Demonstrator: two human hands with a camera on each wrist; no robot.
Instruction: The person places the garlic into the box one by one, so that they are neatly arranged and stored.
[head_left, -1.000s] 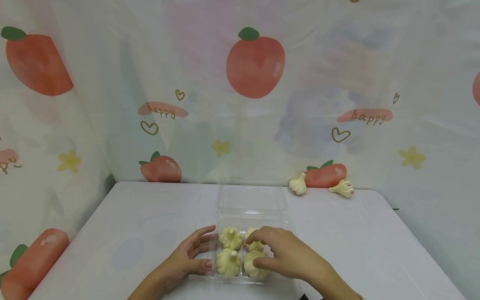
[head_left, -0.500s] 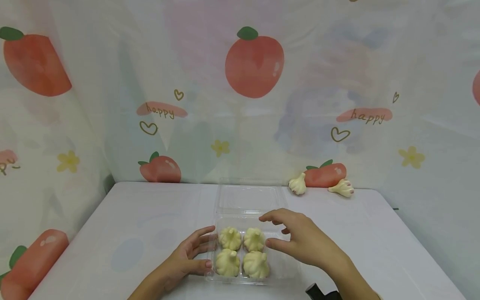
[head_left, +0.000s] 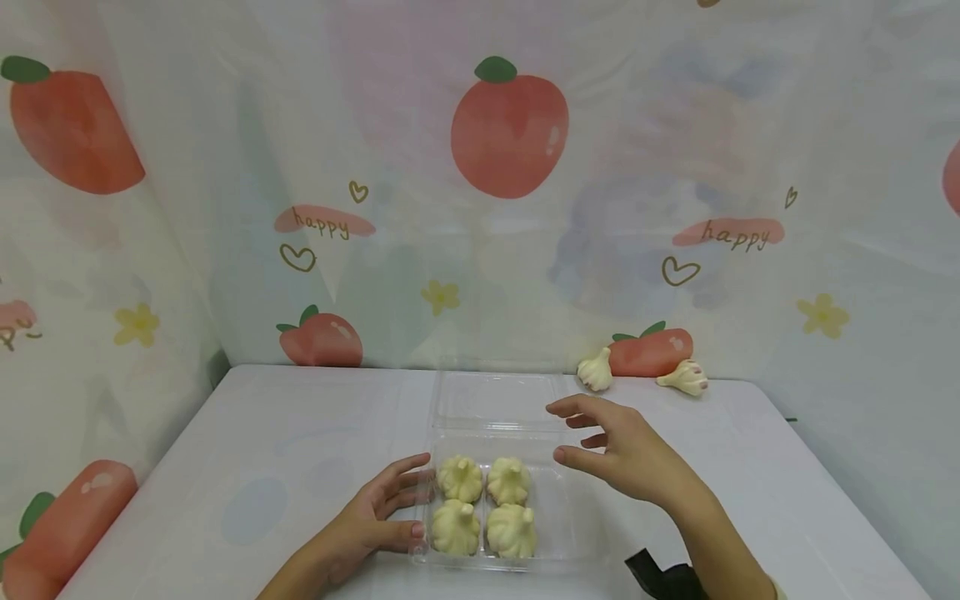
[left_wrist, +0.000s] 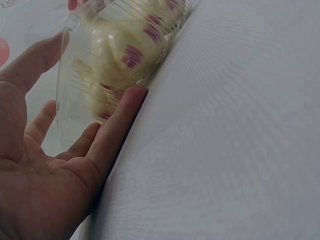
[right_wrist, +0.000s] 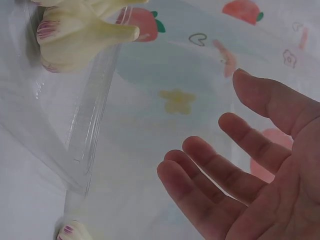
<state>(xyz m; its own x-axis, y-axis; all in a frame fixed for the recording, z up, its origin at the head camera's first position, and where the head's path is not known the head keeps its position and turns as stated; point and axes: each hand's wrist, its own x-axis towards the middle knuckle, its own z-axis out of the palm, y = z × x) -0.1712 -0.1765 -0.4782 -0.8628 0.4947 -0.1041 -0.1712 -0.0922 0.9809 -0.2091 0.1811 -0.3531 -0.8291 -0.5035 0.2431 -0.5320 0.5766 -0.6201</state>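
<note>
A clear plastic clamshell box (head_left: 553,521) lies opened on the table, its lid (head_left: 498,398) folded back toward the wall. Several garlic bulbs sit in its left part, among them a front-left bulb (head_left: 455,527) and a back-right bulb (head_left: 508,481); purple streaks show on a bulb (left_wrist: 125,52) in the left wrist view. My left hand (head_left: 371,517) rests along the box's left side, fingers spread and gently bent. Above the box's back right corner, my right hand (head_left: 633,454) hovers with nothing in it, fingers apart in the right wrist view.
Two more garlic bulbs lie at the table's far edge: a standing bulb (head_left: 595,369) and a tipped bulb (head_left: 683,377). Beside the right forearm is a black strap-like object (head_left: 667,577). A printed cloth (head_left: 510,250) hangs behind the table.
My right hand has let go of the garlic in the box's right column and moved up and right, toward the far bulbs. The left hand stays at the box.
</note>
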